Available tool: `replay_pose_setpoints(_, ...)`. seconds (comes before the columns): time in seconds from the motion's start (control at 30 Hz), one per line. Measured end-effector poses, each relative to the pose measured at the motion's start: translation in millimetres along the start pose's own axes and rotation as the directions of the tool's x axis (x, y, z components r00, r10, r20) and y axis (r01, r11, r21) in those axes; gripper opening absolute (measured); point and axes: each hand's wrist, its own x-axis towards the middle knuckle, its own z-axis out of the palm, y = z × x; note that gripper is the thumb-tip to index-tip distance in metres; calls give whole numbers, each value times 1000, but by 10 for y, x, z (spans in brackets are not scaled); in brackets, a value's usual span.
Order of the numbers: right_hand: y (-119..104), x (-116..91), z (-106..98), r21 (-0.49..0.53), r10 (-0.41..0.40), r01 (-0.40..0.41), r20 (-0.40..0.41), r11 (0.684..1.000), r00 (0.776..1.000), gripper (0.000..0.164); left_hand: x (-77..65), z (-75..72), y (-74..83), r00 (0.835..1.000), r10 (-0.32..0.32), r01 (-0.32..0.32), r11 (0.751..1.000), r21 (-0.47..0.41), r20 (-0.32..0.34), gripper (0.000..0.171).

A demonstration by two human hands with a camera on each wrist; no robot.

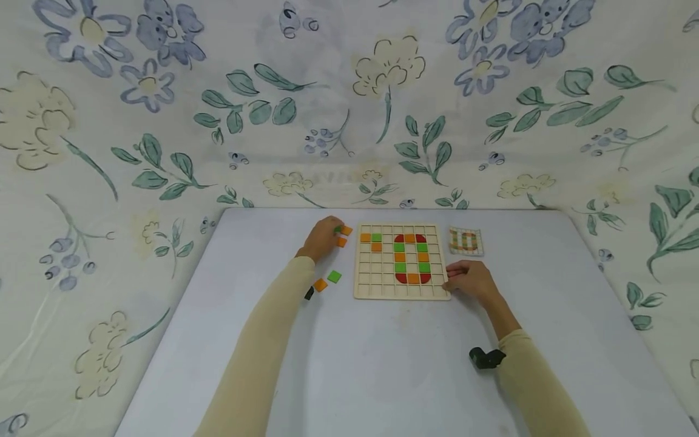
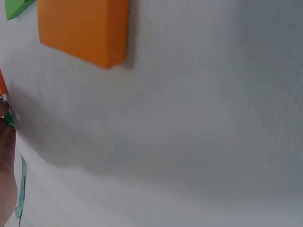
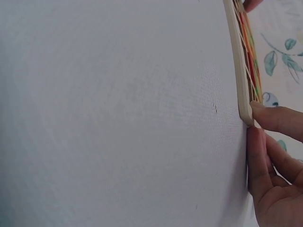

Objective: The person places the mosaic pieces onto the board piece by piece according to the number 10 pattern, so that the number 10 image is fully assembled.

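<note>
A wooden grid board (image 1: 377, 291) lies on the table, with red, green and orange tiles forming a ring on its right half. Several orange and green tiles sit at its upper left. My right hand (image 1: 471, 280) holds the board's right edge, thumb on top of the rim (image 3: 244, 101) and fingers against the side. Left of the board, my left hand (image 1: 321, 238) pinches a small green tile (image 2: 9, 118), partly hidden by the fingertips. Two orange tiles (image 1: 346, 230) lie right by those fingertips.
Nearer me on the left lie a green tile (image 1: 334, 277), an orange tile (image 1: 320, 284) and a small black piece (image 1: 309, 293). A patterned card (image 1: 466, 241) rests right of the board. Floral cloth (image 1: 338, 145) hangs behind the white table (image 1: 382, 364).
</note>
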Motion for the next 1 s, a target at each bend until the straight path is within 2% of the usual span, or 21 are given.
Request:
replay_pose_setpoints(0.17, -8, 15, 8, 7, -1, 1, 2, 1000, 1000, 44, 13, -27, 23, 999, -52, 51, 998, 35, 3, 32)
replay_pose_setpoints(0.4, -5, 19, -2, 15, 4, -4, -3, 1000, 1000, 44, 43, -23, -46, 1000, -26, 25, 995, 92, 9, 30)
replay_pose_setpoints(0.57, -9, 9, 13, 15, 9, -9, 1, 1000, 1000, 44, 20, -38, -96, 1000, 1, -3, 997, 71, 19, 30)
replay_pose_setpoints(0.8, -17, -6, 31, -2, -7, 7, 2, 1000, 1000, 44, -69, -101, -128, 1000, 3, -3, 1000, 15, 9, 32)
replay_pose_setpoints(1.0, -5, -14, -2, -11, -14, 14, -1, 1000, 1000, 44, -140, -104, 20, 999, 54, -54, 999, -5, 2, 34)
